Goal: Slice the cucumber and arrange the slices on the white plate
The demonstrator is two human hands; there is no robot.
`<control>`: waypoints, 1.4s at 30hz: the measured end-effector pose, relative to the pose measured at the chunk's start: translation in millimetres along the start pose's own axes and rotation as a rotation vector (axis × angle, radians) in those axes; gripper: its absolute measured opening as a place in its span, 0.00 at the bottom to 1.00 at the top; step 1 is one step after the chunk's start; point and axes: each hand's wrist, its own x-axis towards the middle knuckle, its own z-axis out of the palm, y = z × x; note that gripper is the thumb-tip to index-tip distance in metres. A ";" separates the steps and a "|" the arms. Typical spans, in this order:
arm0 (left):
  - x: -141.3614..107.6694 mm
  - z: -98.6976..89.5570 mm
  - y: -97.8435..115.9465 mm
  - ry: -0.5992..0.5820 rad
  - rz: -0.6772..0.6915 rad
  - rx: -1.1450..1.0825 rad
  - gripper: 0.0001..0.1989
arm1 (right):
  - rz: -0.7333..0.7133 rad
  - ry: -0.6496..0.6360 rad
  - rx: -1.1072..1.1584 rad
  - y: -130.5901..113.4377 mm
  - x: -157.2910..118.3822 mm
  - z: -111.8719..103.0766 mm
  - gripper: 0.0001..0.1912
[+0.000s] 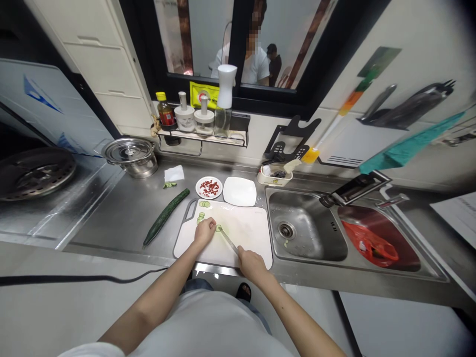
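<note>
Clasping a knife (229, 241), the right hand (253, 265) rests its tip by a cucumber slice (218, 228) just beside the bent left hand (206, 232), whose hold is unclear; should the slice slide on the cutting board (249, 230), the knife could nick that hand.

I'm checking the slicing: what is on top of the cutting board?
Cucumber slices, with a knife in the right hand over it. Anything beneath the left hand is hidden.

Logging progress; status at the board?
Right hand gripping knife. Left hand beside cucumber slice on board. More slices beyond left hand. Long cucumber off board.
</note>
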 end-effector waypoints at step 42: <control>1.5 -2.0 0.8 -0.024 0.005 0.031 0.07 | 0.006 -0.030 -0.005 -6.4 2.3 -16.5 0.17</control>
